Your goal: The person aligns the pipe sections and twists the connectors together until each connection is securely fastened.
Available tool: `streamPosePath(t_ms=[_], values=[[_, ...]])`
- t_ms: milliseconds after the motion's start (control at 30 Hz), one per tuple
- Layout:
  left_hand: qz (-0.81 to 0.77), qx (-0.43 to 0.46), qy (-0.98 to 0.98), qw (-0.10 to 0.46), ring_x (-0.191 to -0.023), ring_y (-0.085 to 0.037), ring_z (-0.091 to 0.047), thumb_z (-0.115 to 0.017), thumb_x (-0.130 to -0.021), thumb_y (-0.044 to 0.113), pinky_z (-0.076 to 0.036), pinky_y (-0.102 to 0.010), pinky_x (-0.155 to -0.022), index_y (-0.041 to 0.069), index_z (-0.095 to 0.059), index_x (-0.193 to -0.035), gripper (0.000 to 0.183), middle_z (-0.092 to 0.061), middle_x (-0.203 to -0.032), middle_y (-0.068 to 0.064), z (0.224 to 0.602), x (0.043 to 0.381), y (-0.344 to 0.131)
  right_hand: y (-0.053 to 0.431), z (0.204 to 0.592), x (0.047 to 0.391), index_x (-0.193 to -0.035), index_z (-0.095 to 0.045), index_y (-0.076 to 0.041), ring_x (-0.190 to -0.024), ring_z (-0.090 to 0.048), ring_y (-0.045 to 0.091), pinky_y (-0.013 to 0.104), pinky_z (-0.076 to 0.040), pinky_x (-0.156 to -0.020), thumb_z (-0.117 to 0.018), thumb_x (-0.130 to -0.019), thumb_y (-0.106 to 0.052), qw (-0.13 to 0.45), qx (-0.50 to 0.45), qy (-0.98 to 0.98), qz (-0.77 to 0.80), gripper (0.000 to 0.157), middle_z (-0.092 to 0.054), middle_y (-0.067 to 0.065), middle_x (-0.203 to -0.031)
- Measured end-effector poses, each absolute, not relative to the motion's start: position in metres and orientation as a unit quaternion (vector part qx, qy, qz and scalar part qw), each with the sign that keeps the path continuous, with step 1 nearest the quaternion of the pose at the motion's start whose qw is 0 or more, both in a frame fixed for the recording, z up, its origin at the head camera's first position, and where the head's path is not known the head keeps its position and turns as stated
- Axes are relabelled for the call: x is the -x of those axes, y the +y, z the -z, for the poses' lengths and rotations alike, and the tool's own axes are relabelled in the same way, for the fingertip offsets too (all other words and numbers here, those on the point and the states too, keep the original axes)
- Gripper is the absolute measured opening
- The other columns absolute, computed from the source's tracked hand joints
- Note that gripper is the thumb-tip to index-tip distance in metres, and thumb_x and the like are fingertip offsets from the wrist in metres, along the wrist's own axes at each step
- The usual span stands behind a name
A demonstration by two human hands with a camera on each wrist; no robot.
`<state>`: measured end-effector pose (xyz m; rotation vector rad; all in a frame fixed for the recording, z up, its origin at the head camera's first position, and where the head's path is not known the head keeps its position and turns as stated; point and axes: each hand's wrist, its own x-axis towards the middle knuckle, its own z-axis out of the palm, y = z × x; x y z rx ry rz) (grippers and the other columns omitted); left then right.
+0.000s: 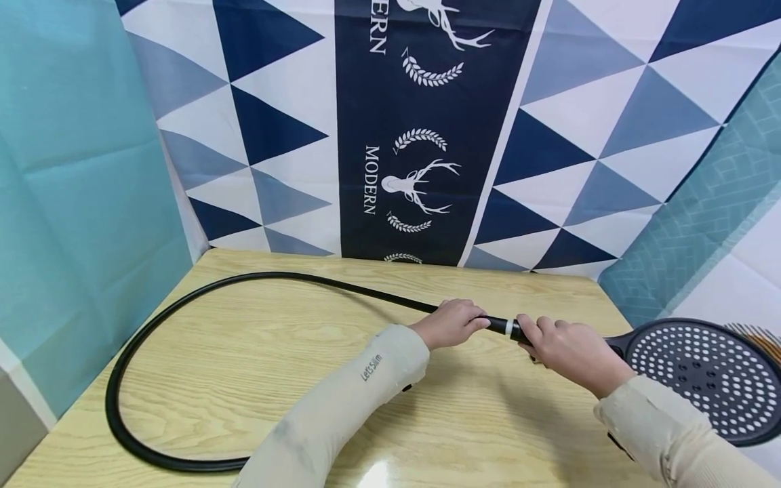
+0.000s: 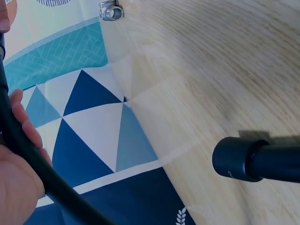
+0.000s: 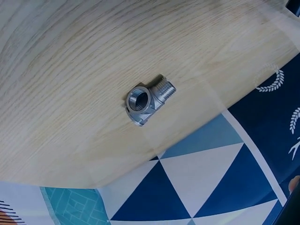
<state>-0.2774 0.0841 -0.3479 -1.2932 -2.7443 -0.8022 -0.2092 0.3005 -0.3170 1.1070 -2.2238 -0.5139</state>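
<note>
In the head view, my left hand grips a black shower hose close to its joint with a black handheld shower head. My right hand holds that shower head by its handle, just past a white ring. The round, perforated face lies to the right of my forearm. From the joint, the hose loops left across the table and passes under my left sleeve. Seen from the left wrist, the hose crosses my palm, and its free-end connector lies on the wood.
A silver threaded tee fitting rests on the wooden table, near its far edge. Patterned cloth hangs along the back, with teal sheeting at the left side.
</note>
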Motion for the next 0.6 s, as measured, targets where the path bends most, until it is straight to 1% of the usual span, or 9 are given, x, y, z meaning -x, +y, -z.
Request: streamPosePath(t_ms=[133, 300, 367, 500, 600], values=[[0.252, 0.424, -0.87, -0.011, -0.078, -0.01, -0.05, -0.05, -0.101, 0.024, -0.034, -0.023, -0.075, 0.008, -0.068, -0.107, 0.024, -0.054, -0.083, 0.003, 0.3472, 0.2791, 0.0816, 0.2991, 0.3145, 0.2079, -0.106, -0.053, 0.001, -0.038, -0.037, 0.014, 0.026, -0.033, -0.032, 0.0, -0.104, -0.038, 0.291, -0.416, -0.837, 0.204, 0.066, -0.045, 0.006, -0.059], [0.253, 0.429, -0.867, 0.007, -0.079, -0.009, -0.052, -0.053, -0.099, 0.025, -0.037, -0.022, -0.076, 0.009, -0.068, -0.112, 0.025, -0.058, -0.087, 0.002, 0.3463, 0.2788, 0.0803, 0.2992, 0.3115, 0.2071, -0.111, -0.056, 0.001, -0.038, -0.04, 0.016, 0.027, -0.035, -0.032, 0.0, -0.104, -0.038, 0.295, -0.415, -0.834, 0.212, 0.069, -0.048, 0.008, -0.06], [0.253, 0.427, -0.868, 0.019, -0.078, -0.008, -0.052, -0.054, -0.099, 0.027, -0.038, -0.021, -0.074, 0.01, -0.068, -0.113, 0.026, -0.06, -0.086, 0.002, 0.3459, 0.2778, 0.0801, 0.2997, 0.3111, 0.2074, -0.111, -0.056, 0.001, -0.038, -0.04, 0.017, 0.028, -0.035, -0.032, 0.0, -0.104, -0.038, 0.3, -0.416, -0.832, 0.211, 0.069, -0.048, 0.008, -0.059], [0.248, 0.423, -0.871, 0.037, -0.07, -0.007, -0.049, -0.058, -0.097, 0.03, -0.038, -0.018, -0.065, 0.013, -0.07, -0.114, 0.027, -0.058, -0.082, 0.003, 0.3442, 0.2756, 0.0792, 0.3007, 0.3103, 0.2077, -0.11, -0.056, 0.001, -0.037, -0.041, 0.017, 0.028, -0.035, -0.032, -0.002, -0.105, -0.038, 0.313, -0.417, -0.827, 0.209, 0.067, -0.048, 0.008, -0.059], [0.237, 0.423, -0.874, 0.039, -0.068, -0.007, -0.048, -0.057, -0.097, 0.032, -0.037, -0.018, -0.062, 0.015, -0.07, -0.113, 0.027, -0.057, -0.08, 0.005, 0.3421, 0.2749, 0.0792, 0.302, 0.3094, 0.2071, -0.114, -0.057, 0.001, -0.037, -0.038, 0.016, 0.027, -0.033, -0.032, -0.003, -0.105, -0.038, 0.314, -0.418, -0.826, 0.21, 0.067, -0.046, 0.008, -0.058]])
